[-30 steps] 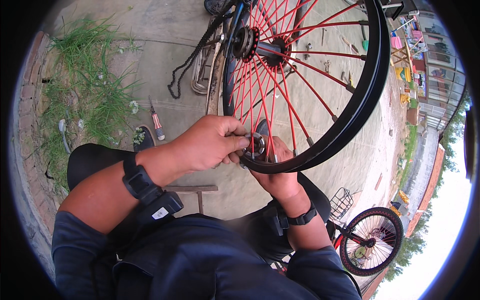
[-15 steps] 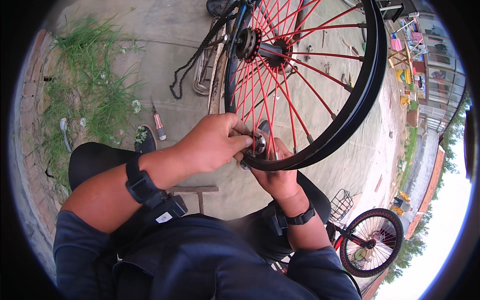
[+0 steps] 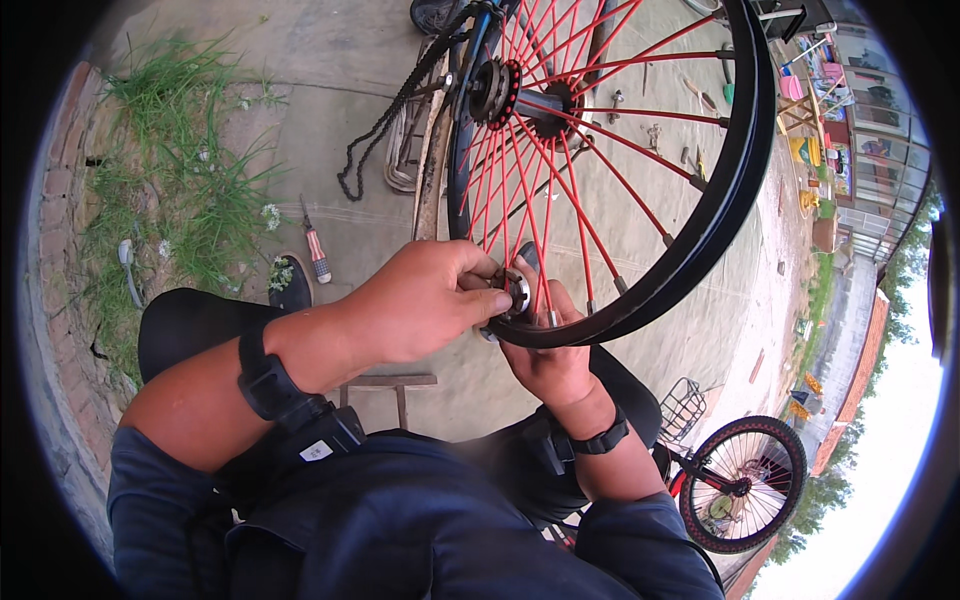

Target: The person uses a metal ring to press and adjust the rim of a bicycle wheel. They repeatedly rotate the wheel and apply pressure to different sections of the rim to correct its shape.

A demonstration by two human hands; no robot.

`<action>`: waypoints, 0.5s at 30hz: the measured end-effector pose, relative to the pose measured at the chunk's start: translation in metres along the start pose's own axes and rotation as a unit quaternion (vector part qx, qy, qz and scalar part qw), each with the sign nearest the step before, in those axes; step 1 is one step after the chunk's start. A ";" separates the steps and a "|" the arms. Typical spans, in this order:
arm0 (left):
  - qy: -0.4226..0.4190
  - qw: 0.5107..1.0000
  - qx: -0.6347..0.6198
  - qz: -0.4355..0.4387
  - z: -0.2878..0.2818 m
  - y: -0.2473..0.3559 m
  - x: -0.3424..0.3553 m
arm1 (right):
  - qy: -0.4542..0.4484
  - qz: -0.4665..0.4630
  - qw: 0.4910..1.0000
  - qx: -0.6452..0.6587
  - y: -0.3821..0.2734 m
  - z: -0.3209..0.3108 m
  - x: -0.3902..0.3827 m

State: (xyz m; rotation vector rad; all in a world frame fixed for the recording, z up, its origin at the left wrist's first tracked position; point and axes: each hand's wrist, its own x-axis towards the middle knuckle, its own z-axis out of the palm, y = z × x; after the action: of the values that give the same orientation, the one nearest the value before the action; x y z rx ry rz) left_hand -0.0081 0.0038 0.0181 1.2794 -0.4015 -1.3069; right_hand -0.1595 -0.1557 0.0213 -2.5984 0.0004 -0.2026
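Observation:
A bicycle wheel with a black rim [image 3: 722, 215] and red spokes [image 3: 580, 190] stands upright before me. Pinched between the thumb and fingers of my left hand [image 3: 415, 305] is a round, notched metal spoke wrench [image 3: 519, 291], set among the spokes at the rim's lowest part. My right hand [image 3: 553, 368] is under the rim there, its fingers curled up around it beside the wrench. Part of the wrench and the fingertips behind it are hidden. The wheel's dark hub [image 3: 543, 107] is farther off, above both hands.
A black chain [image 3: 372, 150] hangs left of the wheel by a rusty frame bar [image 3: 432, 165]. On the ground lies a screwdriver [image 3: 316, 255] near my shoe [image 3: 290, 283]. Loose tools [image 3: 702, 95] lie beyond the spokes. Another bicycle wheel [image 3: 745, 485] stands at lower right, by a wire basket [image 3: 683, 408].
My left hand has dropped slightly, its thumb shifting lower along the spoke wrench. My right hand stays at the rim, and the wheel has barely moved.

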 end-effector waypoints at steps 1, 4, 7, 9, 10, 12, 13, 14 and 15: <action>-0.003 1.000 0.002 0.000 0.000 0.001 0.000 | -0.002 0.009 1.000 0.005 -0.003 -0.002 0.001; -0.012 1.000 -0.007 0.003 0.000 0.006 -0.001 | 0.000 0.014 1.000 0.014 -0.003 -0.002 0.000; 0.008 1.000 -0.029 0.004 0.004 0.008 -0.003 | -0.007 0.039 0.999 0.037 -0.003 0.002 -0.004; 0.050 0.998 -0.025 -0.001 0.011 0.010 -0.003 | 0.000 0.037 0.998 0.050 0.000 0.006 -0.007; 0.062 0.998 -0.005 -0.001 0.013 0.009 -0.001 | 0.012 0.019 0.998 0.053 0.002 0.008 -0.007; 0.086 0.996 0.033 -0.001 0.017 0.007 0.002 | 0.017 0.005 0.999 0.051 0.003 0.007 -0.006; 0.087 0.996 0.033 -0.011 0.017 0.008 0.003 | 0.011 0.008 0.999 0.045 0.001 0.005 -0.005; 0.088 0.995 0.032 -0.022 0.016 0.010 0.003 | 0.004 0.011 0.999 0.040 0.000 0.003 -0.005; 0.088 0.995 0.032 -0.032 0.016 0.012 0.003 | 0.010 0.003 0.999 0.043 0.001 0.004 -0.005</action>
State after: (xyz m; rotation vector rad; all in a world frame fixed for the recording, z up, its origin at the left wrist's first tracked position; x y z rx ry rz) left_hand -0.0145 -0.0089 0.0320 1.4591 -0.2822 -1.2299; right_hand -0.1635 -0.1544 0.0173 -2.5099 0.0070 -0.2224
